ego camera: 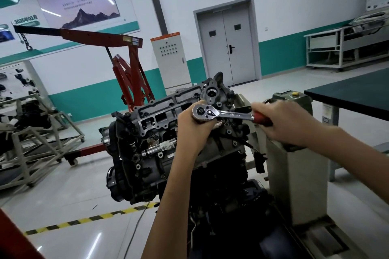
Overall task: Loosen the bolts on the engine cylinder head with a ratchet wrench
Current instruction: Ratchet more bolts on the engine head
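Obs: wrench (231, 114) over right end of cylinder head (160, 115), near stand (294, 174). Its ratchet end is cupped by left hand (193, 126), fingers curled round it; right hand (282, 124) wraps the red grip. Bolt hidden, seating unclear. Advice: keep ratchet end pressed square on bolt, check direction, pull steadily without jerking

Only two arms of this person can be seen. The left hand (193, 128) and the right hand (282, 122) are both bare, fingers and knuckles uncovered. The left forearm (168, 195) is slim and uncovered from the wrist all the way down its visible length, and the right forearm (347, 153) is uncovered likewise, wrist included. The right hand looks a touch blurred at its edges. Whether a sleeve sits higher up, I can't tell.
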